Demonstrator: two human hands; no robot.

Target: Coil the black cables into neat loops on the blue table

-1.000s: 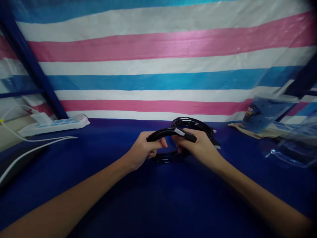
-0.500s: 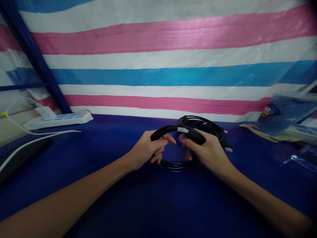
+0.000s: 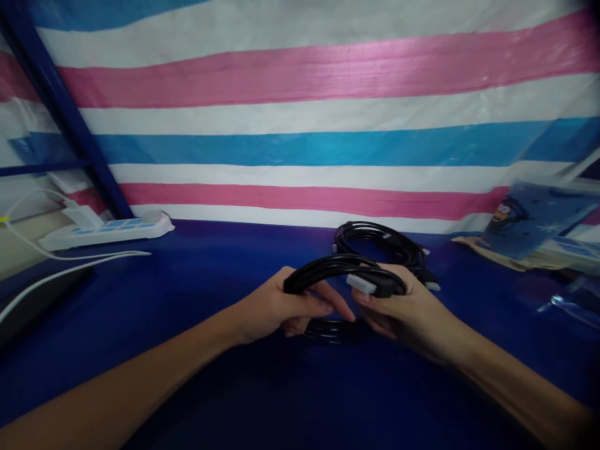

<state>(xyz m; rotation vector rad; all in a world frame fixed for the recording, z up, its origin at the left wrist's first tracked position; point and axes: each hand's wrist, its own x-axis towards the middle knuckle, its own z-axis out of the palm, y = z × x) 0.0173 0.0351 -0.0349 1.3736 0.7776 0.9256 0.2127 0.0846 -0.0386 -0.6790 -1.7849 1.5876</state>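
A coiled black cable (image 3: 323, 269) is held between my two hands above the blue table (image 3: 225, 387). Its light grey plug cap (image 3: 360, 285) sticks out near the right side of the coil. My left hand (image 3: 300, 303) wraps round the coil's left side, with the index finger stretched toward the middle. My right hand (image 3: 398, 306) grips the right side, thumb against the plug. The lower loops show dimly between the hands. Just behind lies a second black cable coil (image 3: 356, 228) on the table.
At the left stand a white power strip (image 3: 112, 232) with a charger (image 3: 83, 215) and white cord (image 3: 70, 265). A dark flat object (image 3: 42, 300) lies nearby. A blue printed bag (image 3: 539, 219) rests at the right, before the striped sheet (image 3: 281, 150).
The held coil has come lower and tilted, with the plug end now separating a little from the loops. My left index finger has stretched toward the right hand.
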